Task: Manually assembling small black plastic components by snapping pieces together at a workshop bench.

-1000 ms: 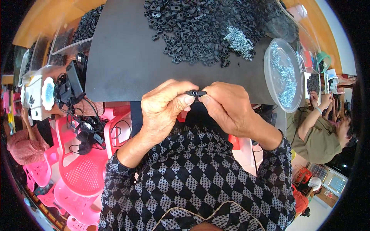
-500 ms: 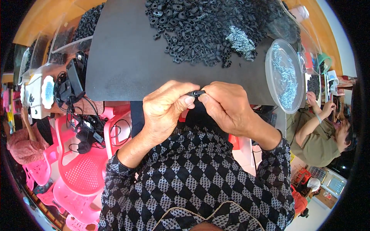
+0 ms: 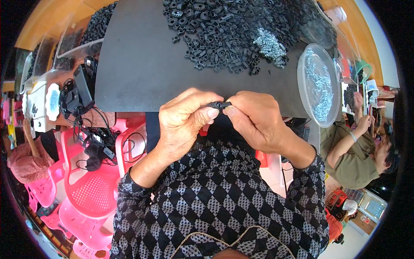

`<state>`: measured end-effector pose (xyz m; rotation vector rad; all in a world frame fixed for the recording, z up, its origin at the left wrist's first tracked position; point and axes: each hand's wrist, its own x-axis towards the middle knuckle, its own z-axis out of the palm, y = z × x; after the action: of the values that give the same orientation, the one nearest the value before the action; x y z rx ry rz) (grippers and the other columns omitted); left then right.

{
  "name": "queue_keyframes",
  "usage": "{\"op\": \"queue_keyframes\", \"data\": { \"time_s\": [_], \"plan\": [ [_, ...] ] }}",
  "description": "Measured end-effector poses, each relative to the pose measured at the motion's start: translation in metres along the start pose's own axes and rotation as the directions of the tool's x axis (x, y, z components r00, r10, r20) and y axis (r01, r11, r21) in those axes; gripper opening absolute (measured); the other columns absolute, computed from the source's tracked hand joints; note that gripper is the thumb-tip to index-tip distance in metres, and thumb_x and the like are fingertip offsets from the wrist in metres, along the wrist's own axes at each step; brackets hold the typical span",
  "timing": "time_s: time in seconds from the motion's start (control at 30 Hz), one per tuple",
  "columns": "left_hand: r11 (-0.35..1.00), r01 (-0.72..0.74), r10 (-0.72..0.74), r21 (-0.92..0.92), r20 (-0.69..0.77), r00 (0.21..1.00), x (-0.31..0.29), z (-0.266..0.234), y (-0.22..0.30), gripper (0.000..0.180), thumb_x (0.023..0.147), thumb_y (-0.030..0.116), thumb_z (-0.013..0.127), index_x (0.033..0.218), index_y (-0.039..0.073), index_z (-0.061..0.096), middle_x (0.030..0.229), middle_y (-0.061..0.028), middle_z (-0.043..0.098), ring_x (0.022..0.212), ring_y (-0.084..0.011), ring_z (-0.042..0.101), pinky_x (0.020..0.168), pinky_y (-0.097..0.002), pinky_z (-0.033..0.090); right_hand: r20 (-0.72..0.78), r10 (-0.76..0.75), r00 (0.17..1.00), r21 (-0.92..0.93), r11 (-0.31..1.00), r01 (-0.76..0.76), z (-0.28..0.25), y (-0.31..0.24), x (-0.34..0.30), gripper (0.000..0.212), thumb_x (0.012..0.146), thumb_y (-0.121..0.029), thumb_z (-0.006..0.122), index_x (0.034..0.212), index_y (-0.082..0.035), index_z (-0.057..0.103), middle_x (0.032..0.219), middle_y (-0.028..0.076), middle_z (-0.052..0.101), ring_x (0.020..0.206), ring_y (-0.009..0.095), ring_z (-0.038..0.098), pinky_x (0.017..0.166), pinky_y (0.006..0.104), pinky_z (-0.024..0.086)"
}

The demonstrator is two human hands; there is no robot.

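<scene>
Between my two hands, just past the table's near edge, is a small black plastic part [image 3: 219,105] with a hole in it. My left hand [image 3: 183,118] pinches its left end between thumb and forefinger. The thumb and forefinger of my right hand [image 3: 254,116] close on its right end; whether that end is a separate piece I cannot tell. Beyond my hands, a heap of similar black plastic parts [image 3: 220,47] covers the far side of the dark table [image 3: 138,73]. A cluster of small silvery springs [image 3: 271,46] lies on the heap's right side.
At the table's right edge stands a round clear tub [image 3: 303,86] holding many small silvery pieces. Clear bins [image 3: 82,47] of black parts and a black box with cables [image 3: 84,86] are at left. Pink chairs [image 3: 92,190] stand lower left. A co-worker [image 3: 353,155] sits at right.
My hands stay almost in place, and the black part has turned slightly between my fingertips. At right, the co-worker's hands have moved.
</scene>
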<state>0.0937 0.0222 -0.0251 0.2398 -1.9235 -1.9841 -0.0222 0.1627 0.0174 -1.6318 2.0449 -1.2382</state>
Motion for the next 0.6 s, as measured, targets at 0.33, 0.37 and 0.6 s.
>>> {"op": "queue_keyframes", "data": {
  "time_s": [0.33,0.37,0.6],
  "plan": [
    [0.992,-0.088,0.09,0.089,-0.019,0.996,-0.0001,0.0018,-0.0005,0.019,0.08,0.005,0.069,0.097,-0.003,0.068,0.077,-0.006,0.061,0.063,-0.0098,0.059,0.057,-0.0207,0.047,-0.014,-0.138,0.99,-0.269,0.954,0.129,0.0084,0.0045,-0.0026,0.013,0.073,-0.001,0.059,0.074,-0.004,0.047,0.061,0.011,0.046,0.054,0.031,0.05,0.048,0.0423,0.041],
    [0.99,-0.094,0.097,0.109,-0.021,0.995,-0.0005,0.0017,-0.0008,0.019,0.081,0.005,0.069,0.097,-0.003,0.068,0.076,-0.0061,0.061,0.062,-0.0097,0.058,0.057,-0.0208,0.047,-0.014,-0.137,0.99,-0.268,0.955,0.129,0.0089,0.0052,-0.0032,0.013,0.073,-0.001,0.059,0.074,-0.004,0.047,0.061,0.011,0.046,0.054,0.031,0.05,0.048,0.0423,0.041],
    [0.989,-0.108,0.108,0.098,0.01,0.994,-0.0001,0.0009,-0.001,0.018,0.081,0.007,0.068,0.096,-0.003,0.068,0.076,-0.0059,0.061,0.06,-0.0088,0.056,0.055,-0.0207,0.046,0.015,-0.129,0.992,-0.135,0.982,0.13,0.0088,0.0102,-0.003,0.014,0.072,-0.001,0.06,0.075,-0.004,0.047,0.061,0.01,0.047,0.054,0.03,0.051,0.047,0.0408,0.041]
  ]
}}
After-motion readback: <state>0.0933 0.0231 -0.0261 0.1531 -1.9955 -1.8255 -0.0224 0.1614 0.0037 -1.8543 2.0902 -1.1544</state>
